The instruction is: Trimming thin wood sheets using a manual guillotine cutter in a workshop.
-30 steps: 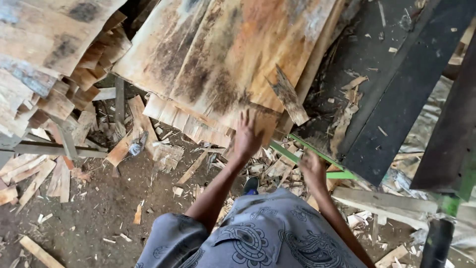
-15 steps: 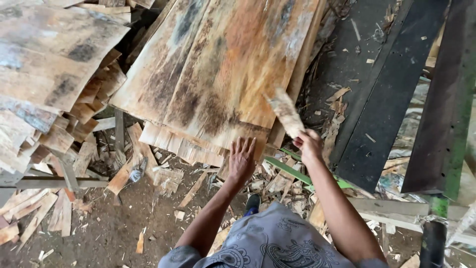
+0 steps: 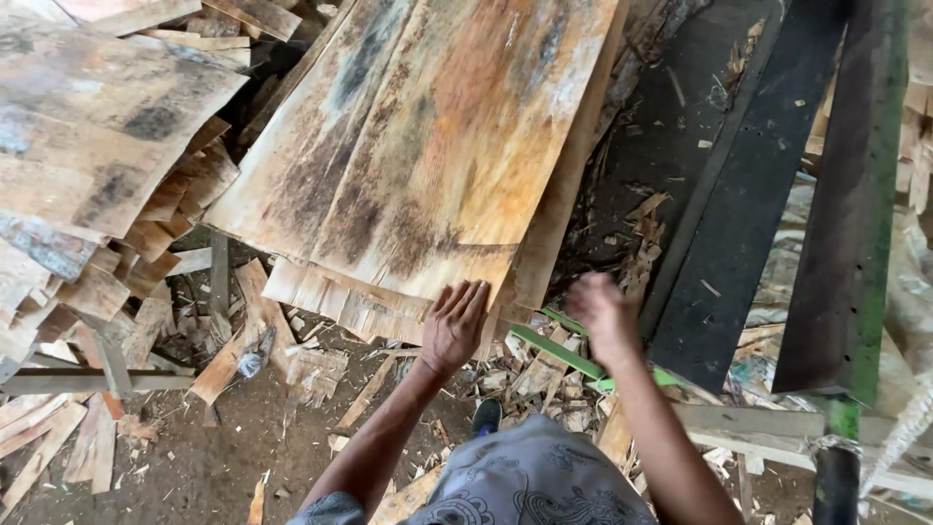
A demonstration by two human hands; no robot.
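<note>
**Left hand flat on the near edge of the veneer stack; right hand blurred and apparently empty**

Step in hand, as judged: handling the top sheet of the veneer stack (image 3: 428, 156). The stack lies at scene centre, running from the near edge by the hands away to the far side, its top sheet blotched with dark stains and orange patches.

Left hand (image 3: 455, 323): fingers spread and laid flat, palm down, against the near edge of the stack, where ragged sheet ends stick out beneath the top sheet. It presses on the edge and pinches nothing.

Right hand (image 3: 601, 309): blurred, just right of the stack's near corner. It looks loosely curled and nothing shows in it; I cannot tell whether it touches the wood.

Next move, as judged: to shift a single sheet, the fingers would have to get under one thin, brittle edge and separate it from the layers below without splitting it.

Surroundings:
- A second pile of grey veneer sheets (image 3: 87, 146) at the left, overhanging.
- Wood scraps (image 3: 243, 350) and splinters on the dirt floor (image 3: 204, 467) near the left.
- A dark slanted panel (image 3: 758, 204) at the right, with a green-edged beam (image 3: 855, 214) beside it.
- A green strip (image 3: 559, 352) among the offcuts between the hands.

In the way: the litter underfoot and the dark panel close on the right leave little room on that side.
</note>
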